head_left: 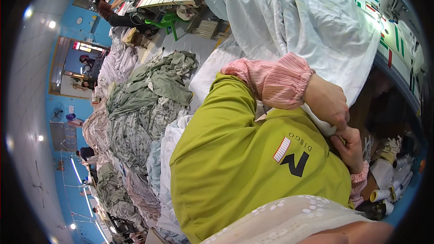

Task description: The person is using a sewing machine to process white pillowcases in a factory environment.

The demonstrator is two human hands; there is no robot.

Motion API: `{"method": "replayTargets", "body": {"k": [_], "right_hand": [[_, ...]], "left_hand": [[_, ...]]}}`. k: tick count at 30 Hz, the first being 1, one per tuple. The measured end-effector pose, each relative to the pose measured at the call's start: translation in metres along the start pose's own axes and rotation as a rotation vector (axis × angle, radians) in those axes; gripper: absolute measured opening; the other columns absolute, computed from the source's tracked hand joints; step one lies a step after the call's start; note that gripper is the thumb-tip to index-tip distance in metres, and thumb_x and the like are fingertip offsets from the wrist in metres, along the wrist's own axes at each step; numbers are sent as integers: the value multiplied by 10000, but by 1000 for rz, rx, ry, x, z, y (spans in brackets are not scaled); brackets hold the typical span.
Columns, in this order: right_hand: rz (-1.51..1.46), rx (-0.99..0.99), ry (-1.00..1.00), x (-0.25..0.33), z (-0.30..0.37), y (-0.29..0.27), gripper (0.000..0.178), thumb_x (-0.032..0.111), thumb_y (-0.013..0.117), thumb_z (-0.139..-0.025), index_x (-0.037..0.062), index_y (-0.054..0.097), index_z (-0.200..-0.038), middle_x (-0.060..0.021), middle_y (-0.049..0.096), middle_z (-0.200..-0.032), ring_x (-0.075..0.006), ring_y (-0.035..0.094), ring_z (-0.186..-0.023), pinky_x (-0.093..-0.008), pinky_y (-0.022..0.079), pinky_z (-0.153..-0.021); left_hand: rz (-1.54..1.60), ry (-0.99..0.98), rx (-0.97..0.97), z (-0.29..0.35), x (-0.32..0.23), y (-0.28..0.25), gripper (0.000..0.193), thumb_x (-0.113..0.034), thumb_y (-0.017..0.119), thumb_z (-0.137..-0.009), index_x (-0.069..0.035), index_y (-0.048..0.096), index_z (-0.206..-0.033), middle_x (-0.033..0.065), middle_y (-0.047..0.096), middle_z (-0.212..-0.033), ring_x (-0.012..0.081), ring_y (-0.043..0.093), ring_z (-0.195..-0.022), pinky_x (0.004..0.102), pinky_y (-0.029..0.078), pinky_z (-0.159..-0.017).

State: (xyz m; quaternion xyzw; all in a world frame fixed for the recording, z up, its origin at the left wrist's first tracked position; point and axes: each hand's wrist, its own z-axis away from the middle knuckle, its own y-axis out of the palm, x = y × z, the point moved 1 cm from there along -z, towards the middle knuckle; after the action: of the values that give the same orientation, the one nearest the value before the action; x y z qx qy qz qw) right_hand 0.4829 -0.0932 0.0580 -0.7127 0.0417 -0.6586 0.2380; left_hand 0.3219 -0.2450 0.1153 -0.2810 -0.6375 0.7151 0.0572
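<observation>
A large pale white-blue cloth (289, 22) spreads over the sewing table and hangs down toward my lap. My left hand (327, 101), in a pink striped sleeve, is closed with its fingertips pinching the cloth's edge. Just below it, my right hand (350, 147) is closed on the same edge, thumb and bent finger pressed together. The two hands touch or nearly touch at the fingertips. A small white fold of the cloth shows beneath the left hand. The yellow-green apron (226, 140) covers my lap under the hands.
A sewing machine (391, 2) with a lit needle area stands on the table at the upper right. White thread cones (382, 194) lie at the lower right. Heaped green patterned fabric (147, 104) fills the left. A person (120, 16) works farther off beside a green stool (169, 22).
</observation>
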Motion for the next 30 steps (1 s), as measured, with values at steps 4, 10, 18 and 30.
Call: {"method": "replayTargets", "body": {"k": [4,10,18,30], "right_hand": [[-60,-86,-126,7,-11,-10,128,-36,645,-784,-51,673,-908,-167,694,-895,-307,683,-840,-334,516,-762],[-95,-140,-132,0,-15,-34,142,48,613,-894,-48,668,-984,-142,692,-939,-247,661,-858,-321,507,-788],[317,-547,-403,-30,-55,-55,163,11,701,-876,-10,668,-1034,-132,688,-983,-264,685,-871,-314,546,-752],[854,-789,-745,-17,-94,-63,256,64,669,-737,35,702,-989,-44,677,-970,-194,655,-861,-298,565,-698]], "left_hand": [[59,4,-61,13,-1,-9,167,-184,589,-877,-145,669,-1018,54,673,-966,314,676,-869,443,533,-680],[60,-93,-209,47,-1,-22,186,-119,628,-792,-93,584,-972,67,585,-886,293,654,-777,409,520,-622],[149,-90,-370,53,-2,-34,327,15,684,-628,-49,624,-943,65,603,-905,273,633,-709,382,507,-594],[158,-9,-289,30,-2,-44,208,-4,670,-711,-15,632,-914,82,615,-893,240,651,-724,348,533,-611]]}}
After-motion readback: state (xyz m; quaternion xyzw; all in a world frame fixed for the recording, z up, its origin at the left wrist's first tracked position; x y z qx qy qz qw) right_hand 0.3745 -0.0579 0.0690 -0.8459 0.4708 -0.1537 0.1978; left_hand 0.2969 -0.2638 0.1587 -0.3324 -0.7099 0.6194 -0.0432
